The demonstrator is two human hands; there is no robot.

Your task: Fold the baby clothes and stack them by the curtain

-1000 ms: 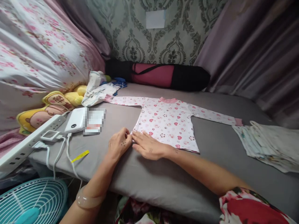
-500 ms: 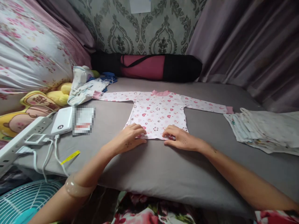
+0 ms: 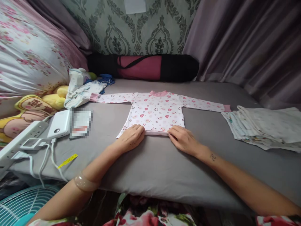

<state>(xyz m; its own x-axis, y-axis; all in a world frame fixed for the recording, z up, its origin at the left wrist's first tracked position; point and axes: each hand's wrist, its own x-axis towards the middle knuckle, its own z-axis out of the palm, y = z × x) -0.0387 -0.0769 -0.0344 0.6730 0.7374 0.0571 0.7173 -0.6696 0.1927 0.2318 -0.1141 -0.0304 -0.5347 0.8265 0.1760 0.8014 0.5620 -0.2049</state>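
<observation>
A white long-sleeved children's shirt with a pink collar and printed hearts [image 3: 157, 110] lies spread on the grey sheet-covered bed [image 3: 150, 169], midway between its left and right sides, collar toward the far edge. At the hem, nearest the bed's front edge, the left hand [image 3: 132, 137] grasps the fabric toward the left corner and the right hand [image 3: 183, 139] grasps it toward the right, fingers curled over it. A stack of folded pale cloths [image 3: 270, 127] sits by the right cuff; a white rectangular power bank [image 3: 59, 123] lies near the left edge. A long black-and-maroon fabric bag [image 3: 141, 68] lies along the far edge.
</observation>
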